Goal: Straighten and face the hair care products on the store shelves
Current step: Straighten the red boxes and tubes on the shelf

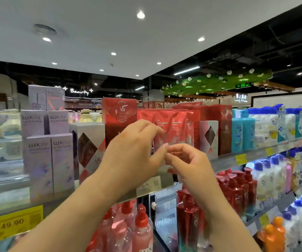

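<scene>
On the top shelf (224, 160) stand red VS tubes (179, 124) upside-up in a row, between a tall red VS box (119, 113) and more red boxes (222, 128). My left hand (133, 151) is raised in front of the tubes with its fingers curled near the leftmost tube; whether it grips it is unclear. My right hand (188, 160) is just below and right, its fingertips meeting those of the left hand at the tubes' lower ends. The tubes' bases are hidden behind both hands.
Lilac LUX boxes (50, 160) are stacked at the left of the same shelf. Teal bottles (242, 131) stand to the right. Below are red pump bottles (237, 190), pink ones (128, 230), and white blue-capped bottles (266, 177). Yellow price tags (10, 224) line the shelf edge.
</scene>
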